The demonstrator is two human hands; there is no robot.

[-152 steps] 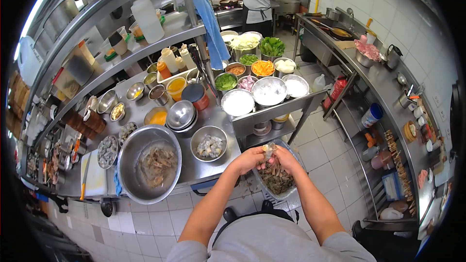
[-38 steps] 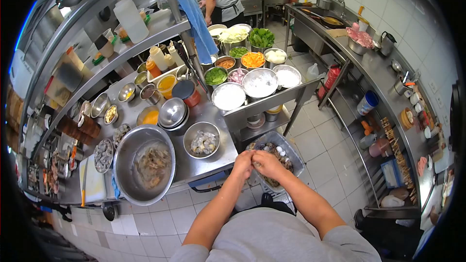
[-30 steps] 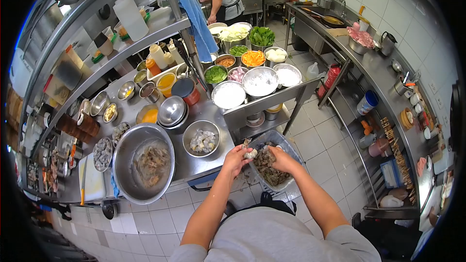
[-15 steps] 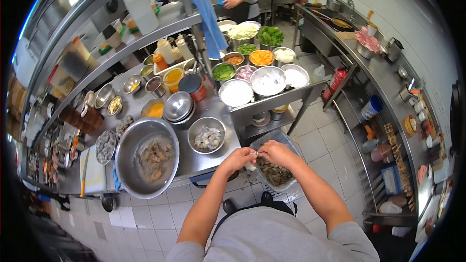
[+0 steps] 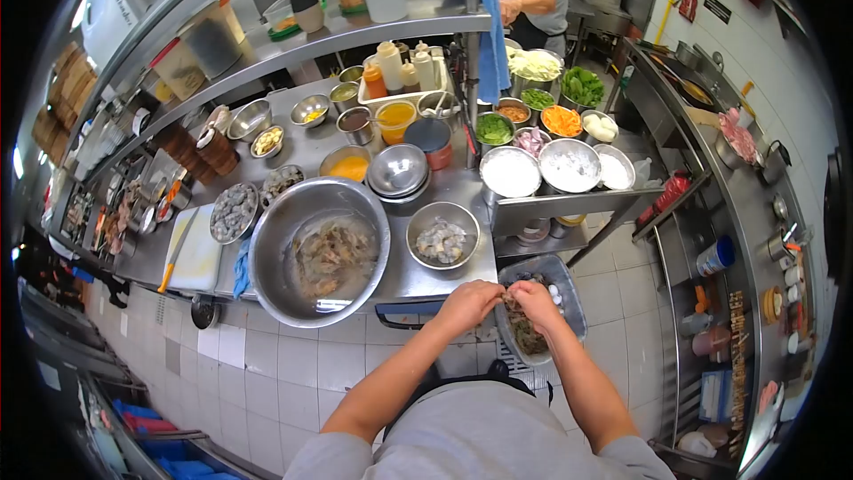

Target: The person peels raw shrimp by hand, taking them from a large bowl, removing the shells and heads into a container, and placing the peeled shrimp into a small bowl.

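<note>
My left hand (image 5: 473, 302) and my right hand (image 5: 535, 304) meet over the left part of a grey plastic tub (image 5: 576, 302), fingers pinched together on a small shrimp that they mostly hide. Brownish shrimp shells (image 5: 528, 334) lie in the tub below. To the left on the steel counter, a steel bowl (image 5: 442, 236) holds peeled shrimp pieces. Beside it stands a large steel basin (image 5: 267, 258) with whole shrimp (image 5: 330, 256) in cloudy water.
A knife (image 5: 178, 251) rests on a white cutting board (image 5: 203, 247). Bowls of cut vegetables and white powder (image 5: 510, 171) stand beyond the tub. A co-worker (image 5: 537, 0) stands at the back. A steel shelf (image 5: 311, 49) spans the counter.
The view has turned left, so the counter sits further right. My hands parted over the tub, one reaching among the shells, then came together again. The co-worker has moved and turned.
</note>
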